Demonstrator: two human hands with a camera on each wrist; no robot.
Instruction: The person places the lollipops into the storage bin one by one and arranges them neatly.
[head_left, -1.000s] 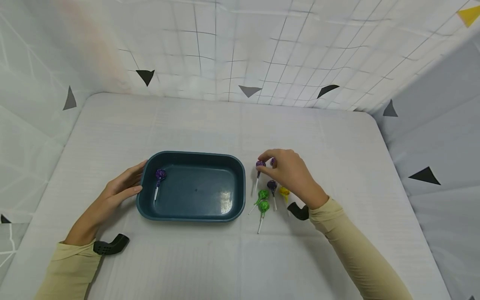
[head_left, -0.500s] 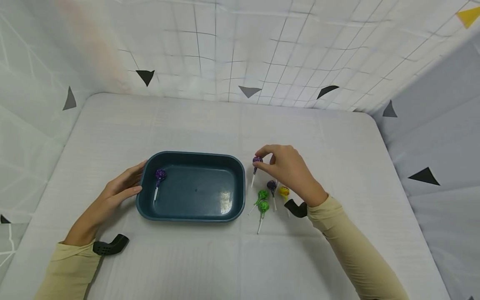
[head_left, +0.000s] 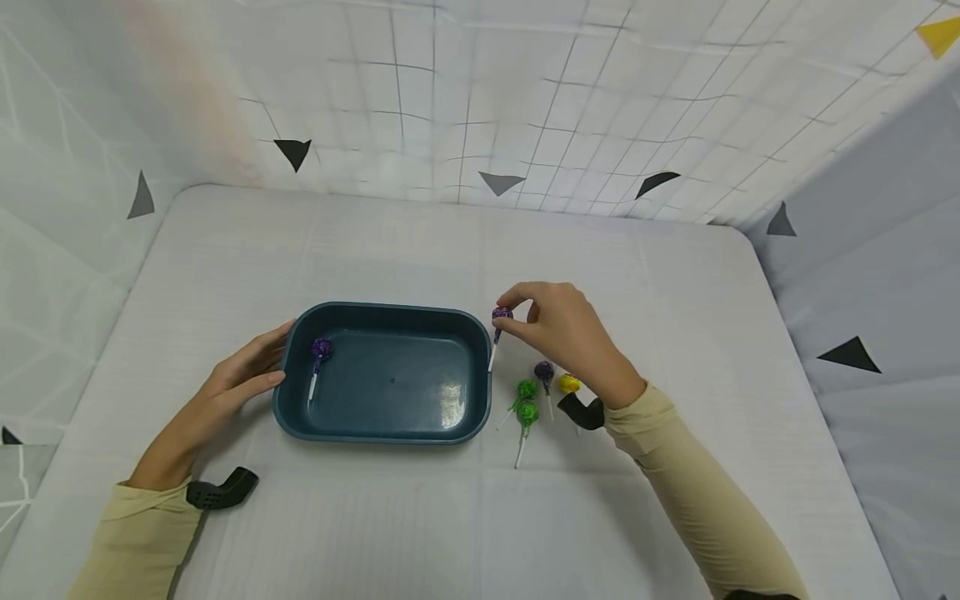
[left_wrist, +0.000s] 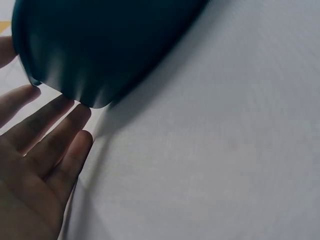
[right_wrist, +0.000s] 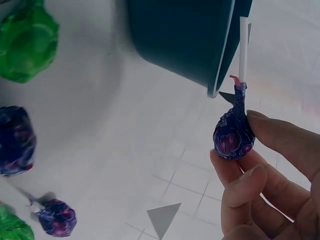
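Observation:
A purple-wrapped lollipop (right_wrist: pixel 233 134) is pinched by its head between the thumb and fingers of my right hand (head_left: pixel 562 329). Its white stick points down beside the right rim of a dark teal plastic tub (head_left: pixel 393 408). At the tub's other end, my left hand (head_left: pixel 228 392) rests against the wall, fingers extended and apart in the left wrist view. Inside the tub, at the left, lies another purple lollipop (head_left: pixel 321 350). Below my right hand on the table are two green lollipops (head_left: pixel 528 412), a dark purple lollipop (head_left: pixel 544 372) and a partly covered yellow lollipop (head_left: pixel 568 383).
A white cloth covers the table (head_left: pixel 420 525). White sheeting with grid lines and dark triangles rises behind it and at both sides. In the right wrist view, one more purple lollipop (right_wrist: pixel 58 218) lies on the cloth, hidden in the head view.
My right hand has moved left and away from me with the purple lollipop, from above the other lollipops to the tub's right rim. The left hand and tub have stayed put.

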